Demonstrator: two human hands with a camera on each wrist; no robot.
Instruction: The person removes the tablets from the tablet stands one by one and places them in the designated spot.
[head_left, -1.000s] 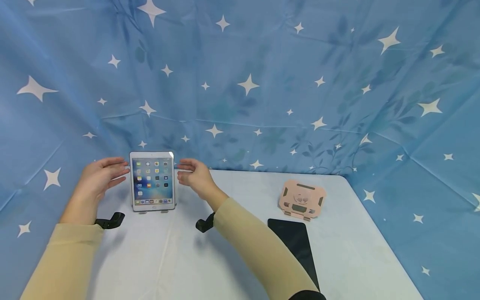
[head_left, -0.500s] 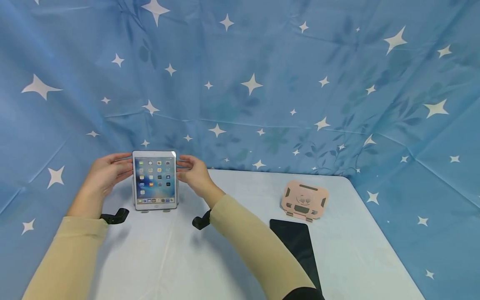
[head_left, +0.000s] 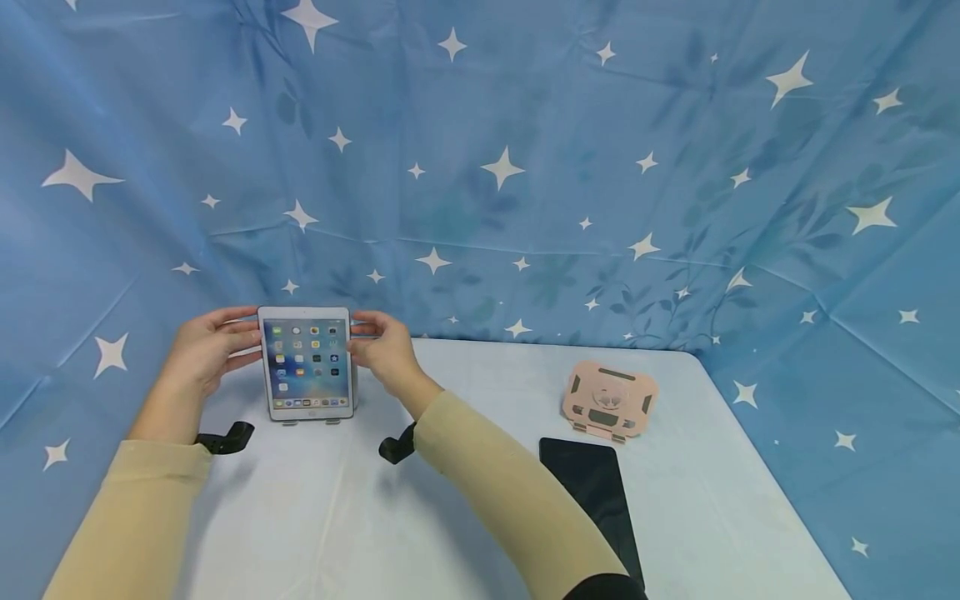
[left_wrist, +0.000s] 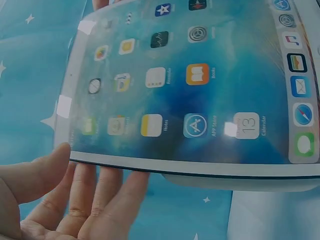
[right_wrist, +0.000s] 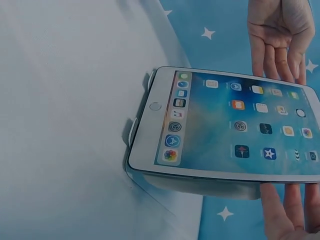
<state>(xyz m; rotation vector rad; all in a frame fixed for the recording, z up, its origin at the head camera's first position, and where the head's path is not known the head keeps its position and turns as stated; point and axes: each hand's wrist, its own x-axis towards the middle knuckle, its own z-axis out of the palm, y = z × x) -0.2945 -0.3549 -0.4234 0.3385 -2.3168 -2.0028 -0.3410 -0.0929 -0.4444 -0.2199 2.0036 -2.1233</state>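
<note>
On the table [head_left: 480, 383], the white tablet [head_left: 309, 358] leans in its stand [right_wrist: 200, 187], between my left hand [head_left: 204, 350] and right hand [head_left: 384, 350], each grip holding a side edge. I judge I'm adjusting its seating; next calls for even, gentle pressure towards the stand's lips [right_wrist: 133, 132]. Against half a second ago, the tablet's top sits further left, slightly lower.

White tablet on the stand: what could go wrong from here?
Slipping: the white tablet sits at two small hooks of the stand, while the left hand and right hand hold its upper sides; an uneven pull might dislodge it. Possible stray tap: the left thumb lies near the lit screen.
</note>
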